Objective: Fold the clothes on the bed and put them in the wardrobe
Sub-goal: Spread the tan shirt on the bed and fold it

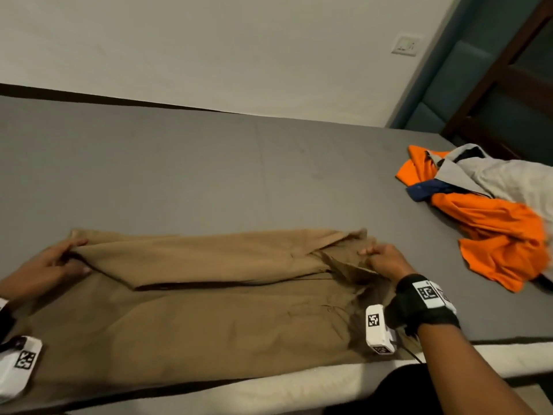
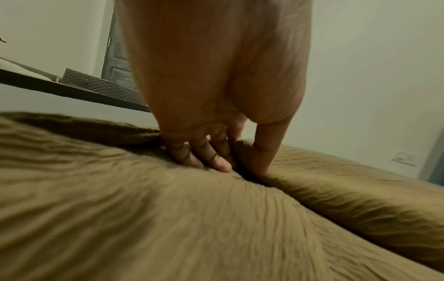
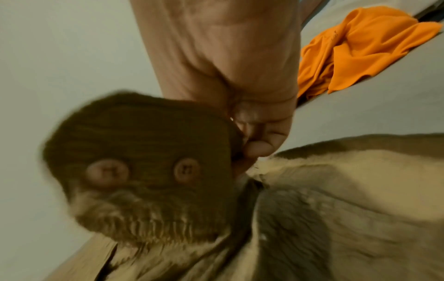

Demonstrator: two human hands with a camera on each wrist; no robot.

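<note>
I've the tan trousers [image 1: 194, 295] at six o'clock on the bed [image 1: 209, 175], left hand [image 1: 51, 265] pinching the hem, right hand [image 1: 386, 262] pinching the waistband (buttons up). I'd bring both edges over level, keeping the cloth taut.

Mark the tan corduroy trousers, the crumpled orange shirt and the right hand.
tan corduroy trousers [image 1: 209, 319], head view, flat lower leg.
crumpled orange shirt [image 1: 490, 229], head view, main body of the fabric.
right hand [image 1: 386, 260], head view, back of the hand.
</note>
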